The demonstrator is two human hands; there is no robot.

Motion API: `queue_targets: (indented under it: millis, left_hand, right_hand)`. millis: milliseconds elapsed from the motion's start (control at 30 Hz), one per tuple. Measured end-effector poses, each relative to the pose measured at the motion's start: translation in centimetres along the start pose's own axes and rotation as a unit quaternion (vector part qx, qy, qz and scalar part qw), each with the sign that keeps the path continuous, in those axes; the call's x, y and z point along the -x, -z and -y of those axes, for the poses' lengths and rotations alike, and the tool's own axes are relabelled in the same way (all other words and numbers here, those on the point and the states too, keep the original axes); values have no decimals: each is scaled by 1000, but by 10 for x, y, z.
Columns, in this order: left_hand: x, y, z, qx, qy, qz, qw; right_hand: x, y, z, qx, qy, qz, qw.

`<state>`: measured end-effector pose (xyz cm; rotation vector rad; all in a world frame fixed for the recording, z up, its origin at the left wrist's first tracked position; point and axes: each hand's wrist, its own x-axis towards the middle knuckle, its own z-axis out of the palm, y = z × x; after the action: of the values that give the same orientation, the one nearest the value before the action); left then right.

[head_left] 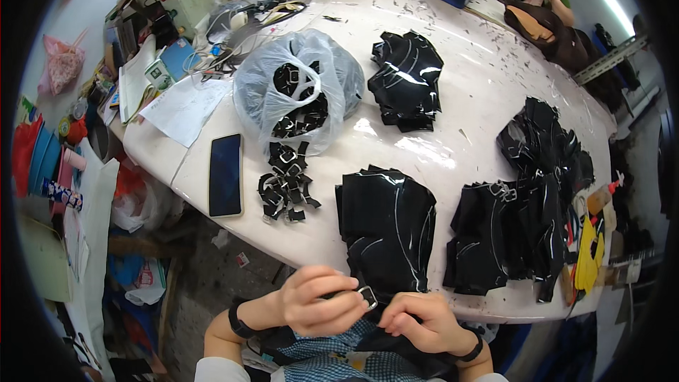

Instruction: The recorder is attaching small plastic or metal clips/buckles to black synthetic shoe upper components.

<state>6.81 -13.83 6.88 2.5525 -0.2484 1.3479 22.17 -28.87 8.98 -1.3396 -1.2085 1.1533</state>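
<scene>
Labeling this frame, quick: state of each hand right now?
Left hand: closed, pinching a black strap with a metal buckle.
Right hand: fingers curled on black material beside the buckle; exact grip cannot be told.

Dark-screened phone (225,175) lying flat at nine o'clock of the table. Clear plastic bag (297,88) at eleven. Small green-and-white box (157,74) beyond, toward ten.

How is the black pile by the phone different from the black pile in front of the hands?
The pile of small strap loops beside the phone is made of little narrow bits with metal rings, scattered loosely. The stack of black sheets is made of wide, flat, shiny pieces lying on top of each other. Both are black and rest on the white table.
</scene>
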Motion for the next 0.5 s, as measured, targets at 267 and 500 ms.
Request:
queue_targets:
  millis: [267,500]
  left_hand:
    - [1,-18,-20,26,-53,58,997]
    - [3,-25,-30,7,-97,71,993]
  right_hand:
    - [12,-1,-17,-199,-133,82,968]
    - [12,-2,-26,-235,-186,59,952]
